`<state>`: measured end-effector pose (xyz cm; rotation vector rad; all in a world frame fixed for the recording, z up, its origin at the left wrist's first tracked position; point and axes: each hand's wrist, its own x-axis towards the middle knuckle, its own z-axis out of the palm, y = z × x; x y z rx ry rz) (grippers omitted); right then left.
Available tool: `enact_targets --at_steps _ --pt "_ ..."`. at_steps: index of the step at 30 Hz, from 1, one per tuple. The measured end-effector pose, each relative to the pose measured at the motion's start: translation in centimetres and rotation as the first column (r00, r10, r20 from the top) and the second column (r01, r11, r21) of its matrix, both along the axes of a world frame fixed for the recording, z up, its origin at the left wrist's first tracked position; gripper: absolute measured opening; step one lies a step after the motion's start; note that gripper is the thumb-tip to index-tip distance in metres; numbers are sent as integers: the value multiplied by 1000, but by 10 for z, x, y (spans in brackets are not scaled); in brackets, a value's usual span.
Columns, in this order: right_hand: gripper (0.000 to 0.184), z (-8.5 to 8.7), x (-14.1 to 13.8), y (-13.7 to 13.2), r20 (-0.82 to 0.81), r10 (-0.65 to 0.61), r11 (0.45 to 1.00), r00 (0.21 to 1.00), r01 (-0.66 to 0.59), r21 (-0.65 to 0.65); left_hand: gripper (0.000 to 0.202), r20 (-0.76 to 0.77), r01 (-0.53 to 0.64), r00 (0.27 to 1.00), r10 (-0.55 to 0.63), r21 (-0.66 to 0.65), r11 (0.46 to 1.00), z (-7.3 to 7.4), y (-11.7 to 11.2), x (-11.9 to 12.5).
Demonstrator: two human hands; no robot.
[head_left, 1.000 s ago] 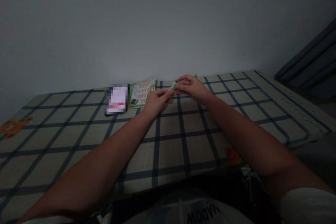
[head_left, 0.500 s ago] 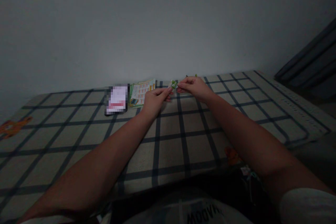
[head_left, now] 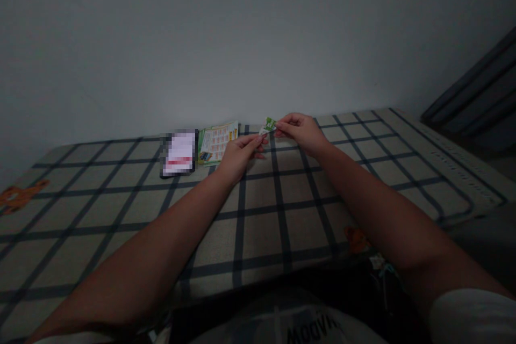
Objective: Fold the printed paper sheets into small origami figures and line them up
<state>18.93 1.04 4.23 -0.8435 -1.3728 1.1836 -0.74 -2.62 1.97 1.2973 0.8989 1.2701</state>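
My right hand (head_left: 301,131) pinches a small green and white piece (head_left: 267,124) between thumb and forefinger, just above the checked bed sheet (head_left: 282,209). My left hand (head_left: 241,153) lies a little below and to the left of it, fingers curled together; its fingertips are close to the piece, and I cannot tell whether they touch it. Both forearms reach forward over the sheet.
A green and orange printed leaflet (head_left: 217,141) lies flat near the wall, left of my hands. Beside it lies a dark-framed blurred rectangle (head_left: 179,152). An orange print (head_left: 18,195) marks the sheet at far left. A dark slanted panel (head_left: 479,97) stands at right.
My right hand has lifted the small piece slightly and drawn it away from the left hand's fingertips. The left hand stayed about where it was.
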Motion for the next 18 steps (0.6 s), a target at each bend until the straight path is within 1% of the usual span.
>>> enact_targets --at_steps 2,7,13,18 --pt "35 1 0 0 -2 -12 1000 1000 12 18 40 8 -6 1000 6 1 1000 0 1 0" --pt "35 2 -1 -3 35 -18 999 999 17 27 42 -59 -59 996 61 35 998 -1 2 -2" --pt "35 2 1 -3 29 -14 999 1000 12 50 42 23 -44 999 44 -1 999 -3 4 -2" --pt "34 1 0 -4 3 8 999 1000 -9 42 39 51 -72 996 72 -10 997 -2 6 -1"
